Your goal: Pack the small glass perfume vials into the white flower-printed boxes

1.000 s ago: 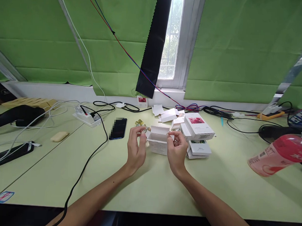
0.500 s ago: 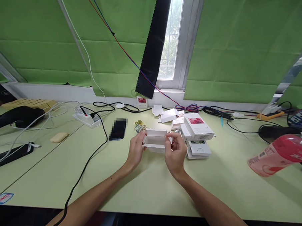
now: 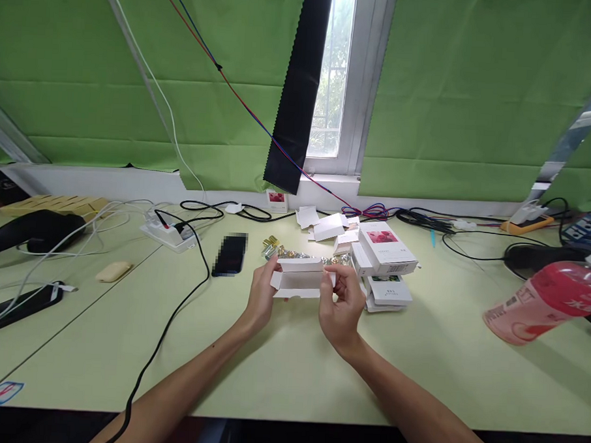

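Both my hands hold a small white cardboard box [image 3: 300, 279] above the pale green table [image 3: 279, 364], its open side toward me and a flap raised along the top. My left hand [image 3: 261, 297] grips its left end with the thumb at the top edge. My right hand [image 3: 341, 305] pinches its right end. Just behind the box lie several small gold and silver bottles [image 3: 275, 248]. To the right sits a stack of white boxes [image 3: 385, 264], the top one bearing a pink picture.
A dark phone [image 3: 230, 254] lies left of the box, a black cable [image 3: 173, 321] runs toward me, and a power strip [image 3: 165, 232] sits further left. Folded white cartons [image 3: 325, 224] lie behind. A pink bottle [image 3: 541, 301] lies on its side at the right.
The box was lifted off the table and turned so that its open side faces me. Both hands came slightly closer and the top flap now stands up.
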